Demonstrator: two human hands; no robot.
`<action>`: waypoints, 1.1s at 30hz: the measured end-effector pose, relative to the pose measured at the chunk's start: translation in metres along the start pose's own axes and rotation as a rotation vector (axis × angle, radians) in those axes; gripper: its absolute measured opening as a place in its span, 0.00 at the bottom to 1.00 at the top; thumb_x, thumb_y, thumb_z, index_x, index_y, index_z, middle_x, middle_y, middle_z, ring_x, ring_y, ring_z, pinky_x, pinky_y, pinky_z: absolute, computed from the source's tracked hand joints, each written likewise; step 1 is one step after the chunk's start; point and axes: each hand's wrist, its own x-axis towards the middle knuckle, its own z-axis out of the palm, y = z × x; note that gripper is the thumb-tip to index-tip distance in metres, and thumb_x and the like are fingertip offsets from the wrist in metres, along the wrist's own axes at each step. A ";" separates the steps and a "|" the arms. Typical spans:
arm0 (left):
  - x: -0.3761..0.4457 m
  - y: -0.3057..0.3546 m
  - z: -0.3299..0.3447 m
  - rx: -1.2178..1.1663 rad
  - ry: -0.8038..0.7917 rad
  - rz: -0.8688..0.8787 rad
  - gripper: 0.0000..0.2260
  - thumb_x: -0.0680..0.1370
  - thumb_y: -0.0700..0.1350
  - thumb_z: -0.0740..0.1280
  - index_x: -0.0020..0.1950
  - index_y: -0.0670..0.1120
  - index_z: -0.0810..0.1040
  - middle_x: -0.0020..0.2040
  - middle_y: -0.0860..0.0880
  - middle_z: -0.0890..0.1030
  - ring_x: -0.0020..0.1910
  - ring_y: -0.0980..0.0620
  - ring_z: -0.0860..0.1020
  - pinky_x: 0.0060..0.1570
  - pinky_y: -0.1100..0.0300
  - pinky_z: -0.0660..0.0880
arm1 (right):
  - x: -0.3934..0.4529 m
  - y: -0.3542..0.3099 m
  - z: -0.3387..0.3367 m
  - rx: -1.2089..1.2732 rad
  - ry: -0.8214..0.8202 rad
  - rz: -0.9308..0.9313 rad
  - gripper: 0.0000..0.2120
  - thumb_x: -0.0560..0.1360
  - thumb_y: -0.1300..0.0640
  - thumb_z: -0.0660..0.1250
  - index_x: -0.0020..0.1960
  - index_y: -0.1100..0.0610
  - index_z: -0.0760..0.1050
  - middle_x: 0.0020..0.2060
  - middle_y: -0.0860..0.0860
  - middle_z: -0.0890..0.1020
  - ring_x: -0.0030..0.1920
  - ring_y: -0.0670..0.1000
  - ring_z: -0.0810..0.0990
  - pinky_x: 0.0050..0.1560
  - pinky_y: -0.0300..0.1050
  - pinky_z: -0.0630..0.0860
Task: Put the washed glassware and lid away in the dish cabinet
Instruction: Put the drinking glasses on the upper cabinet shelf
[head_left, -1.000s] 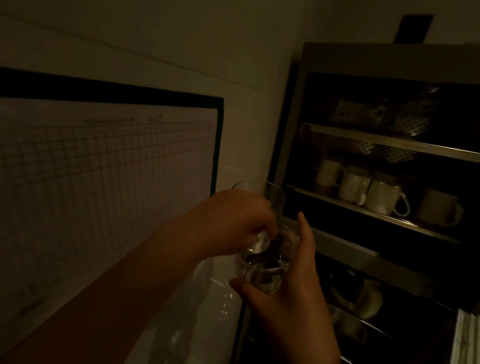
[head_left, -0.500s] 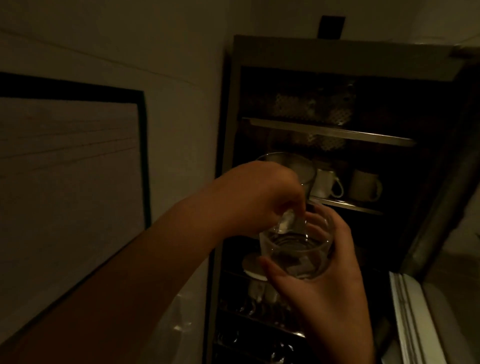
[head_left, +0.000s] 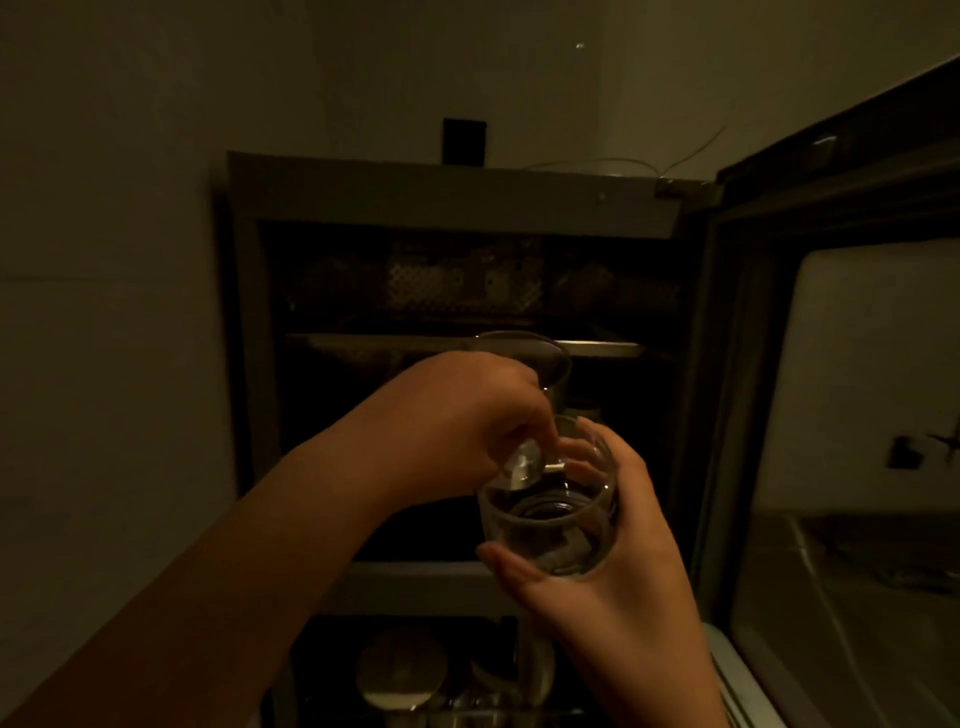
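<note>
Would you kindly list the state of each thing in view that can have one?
Dish cabinet: open, door swung to the right.
Short glass: upright, held in the right hand.
Tall glass: upright, gripped by the left hand.
Left fingers: dipped into the short glass, pinching something small; what it is cannot be told.

Very dim, a warm brownish cast over everything. The cabinet (head_left: 457, 364) interior sinks into near black, shelves barely readable. Small glints catch the glass (head_left: 550, 525) rim between the hands. Soft, grainy detail throughout; the door (head_left: 831, 218) bows outward at the right edge from the wide lens.
</note>
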 end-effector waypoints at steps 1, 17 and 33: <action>0.009 -0.006 -0.001 0.010 0.002 -0.002 0.11 0.75 0.42 0.67 0.55 0.55 0.79 0.47 0.58 0.76 0.45 0.62 0.72 0.42 0.68 0.70 | 0.012 0.004 -0.001 -0.013 0.000 -0.022 0.46 0.54 0.39 0.77 0.66 0.29 0.57 0.62 0.34 0.71 0.63 0.40 0.71 0.59 0.47 0.75; 0.099 -0.107 -0.006 0.099 0.127 0.062 0.09 0.75 0.42 0.67 0.51 0.53 0.82 0.42 0.58 0.73 0.41 0.61 0.72 0.39 0.71 0.66 | 0.146 0.041 0.029 -0.010 0.074 -0.216 0.43 0.57 0.38 0.75 0.67 0.32 0.58 0.62 0.35 0.71 0.63 0.39 0.70 0.57 0.45 0.75; 0.116 -0.154 -0.005 0.138 0.183 0.072 0.10 0.73 0.43 0.66 0.49 0.55 0.83 0.40 0.59 0.77 0.37 0.64 0.72 0.36 0.71 0.65 | 0.193 0.058 0.053 -0.007 0.075 -0.355 0.40 0.58 0.39 0.76 0.64 0.30 0.59 0.59 0.32 0.71 0.61 0.37 0.72 0.52 0.34 0.76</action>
